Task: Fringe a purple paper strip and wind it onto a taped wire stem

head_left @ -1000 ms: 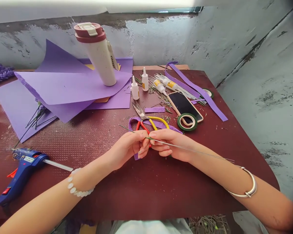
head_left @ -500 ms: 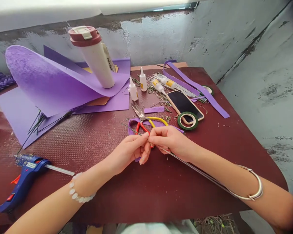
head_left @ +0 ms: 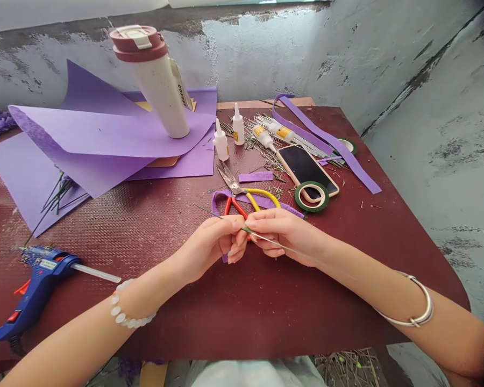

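Observation:
A thin floral wire (head_left: pixel 268 238) runs between my hands, green on its left part and pale to the right. My left hand (head_left: pixel 213 242), wearing a bead bracelet, pinches the green part, whose tip sticks out beyond the fingers. Close against it, my right hand (head_left: pixel 286 232) pinches the wire where the green gives way to the pale length. Just behind the fingers lie scissors (head_left: pixel 234 185) with one red and one yellow handle. A purple strip (head_left: pixel 218 201) curls under them. A roll of green floral tape (head_left: pixel 325 203) leans on the phone at the right.
A blue glue gun (head_left: pixel 40 285) lies at the left. A tall cup (head_left: pixel 161 97) stands on purple sheets (head_left: pixel 116 134) at the back. Small glue bottles (head_left: pixel 221 145), a bundle of wires (head_left: pixel 262 126), a phone (head_left: pixel 306 166) and a long purple strip (head_left: pixel 347 153) lie behind the scissors.
The wire's pale end, which ran along the right forearm, now points only a short way over the right hand. The curled purple sheet has sunk lower. Both hands stay pinched together.

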{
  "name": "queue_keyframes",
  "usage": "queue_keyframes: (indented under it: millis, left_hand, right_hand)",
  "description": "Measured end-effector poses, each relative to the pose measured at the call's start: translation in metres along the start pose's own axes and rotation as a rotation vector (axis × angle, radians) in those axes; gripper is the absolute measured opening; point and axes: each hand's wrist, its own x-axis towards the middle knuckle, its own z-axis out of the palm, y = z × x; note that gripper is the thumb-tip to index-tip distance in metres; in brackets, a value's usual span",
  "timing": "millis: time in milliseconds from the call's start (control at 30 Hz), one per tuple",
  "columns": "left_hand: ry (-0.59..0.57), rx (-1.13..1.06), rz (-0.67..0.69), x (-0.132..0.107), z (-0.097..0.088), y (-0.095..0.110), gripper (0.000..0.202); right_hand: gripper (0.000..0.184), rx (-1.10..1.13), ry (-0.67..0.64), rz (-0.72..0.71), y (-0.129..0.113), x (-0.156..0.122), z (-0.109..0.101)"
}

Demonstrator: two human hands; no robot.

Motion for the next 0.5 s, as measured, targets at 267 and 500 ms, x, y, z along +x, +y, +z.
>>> queue_keyframes:
  millis: [267,500]
  left_hand:
    - [0.010,0.018,0.001,-0.0021,-0.0005,0.0007,0.030]
    - [0.001,0.035,0.008,-0.0017,-0.0004,-0.0002,0.031]
  right_hand:
    - [0.027,0.012,-0.045,-0.011,0.0017,-0.0004,-0.0035]
    - [0.027,-0.069,0.036,-0.034,-0.0002,-0.0005,-0.0015]
